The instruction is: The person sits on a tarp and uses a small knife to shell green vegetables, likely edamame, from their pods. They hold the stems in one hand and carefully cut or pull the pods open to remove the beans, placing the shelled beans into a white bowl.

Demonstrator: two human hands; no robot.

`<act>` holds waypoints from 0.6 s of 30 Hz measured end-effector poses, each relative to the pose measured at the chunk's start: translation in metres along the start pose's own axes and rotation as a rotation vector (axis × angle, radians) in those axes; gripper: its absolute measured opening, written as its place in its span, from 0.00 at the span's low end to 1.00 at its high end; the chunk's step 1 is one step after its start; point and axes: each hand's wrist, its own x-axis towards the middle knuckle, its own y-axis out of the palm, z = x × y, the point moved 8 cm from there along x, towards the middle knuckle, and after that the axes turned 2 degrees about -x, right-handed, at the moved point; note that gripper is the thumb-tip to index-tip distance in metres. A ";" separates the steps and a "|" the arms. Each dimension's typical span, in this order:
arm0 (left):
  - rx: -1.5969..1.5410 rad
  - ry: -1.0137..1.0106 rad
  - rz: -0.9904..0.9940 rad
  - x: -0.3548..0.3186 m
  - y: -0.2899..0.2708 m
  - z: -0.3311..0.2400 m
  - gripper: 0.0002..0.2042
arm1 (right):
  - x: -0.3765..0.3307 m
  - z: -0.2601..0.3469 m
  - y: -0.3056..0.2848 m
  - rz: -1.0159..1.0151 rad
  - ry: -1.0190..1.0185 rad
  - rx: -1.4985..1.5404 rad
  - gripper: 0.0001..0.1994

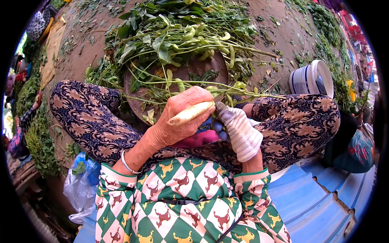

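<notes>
My left hand [182,107], bare with a bangle at the wrist, is closed around a long pale cream strip or roll [190,113]; its exact kind does not show. My right hand [239,129] wears a white knit glove with blue-grey fingers. Its fingers are curled, close to the fingertips of my left hand, and what they hold, if anything, is hidden. Just beyond my hands, a cut stalk with green bean pods [180,84] lies across a round brown tray [210,67]. A large heap of leafy bean plants [162,40] covers the tray's far side.
A white bucket [300,81] lies tipped at the right, beyond my knee. Pink cloth [198,139] shows between my legs. Blue corrugated sheeting [308,198] lies at the lower right, a clear plastic bag [81,188] at the lower left. Loose leaves litter the ground.
</notes>
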 end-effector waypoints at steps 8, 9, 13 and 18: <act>-0.408 -0.554 -0.149 -0.028 -0.005 0.033 0.06 | 0.012 0.002 0.009 -0.166 -0.148 -0.265 0.11; -0.427 -0.597 -0.157 -0.031 -0.005 0.035 0.07 | 0.011 0.002 0.009 -0.177 -0.139 -0.268 0.11; -0.456 -0.700 -0.180 -0.035 -0.007 0.035 0.08 | 0.012 0.004 0.010 -0.254 -0.506 -0.396 0.09; -0.436 -0.677 -0.225 -0.038 -0.009 0.037 0.07 | 0.008 0.009 0.014 -0.296 -0.439 -0.561 0.10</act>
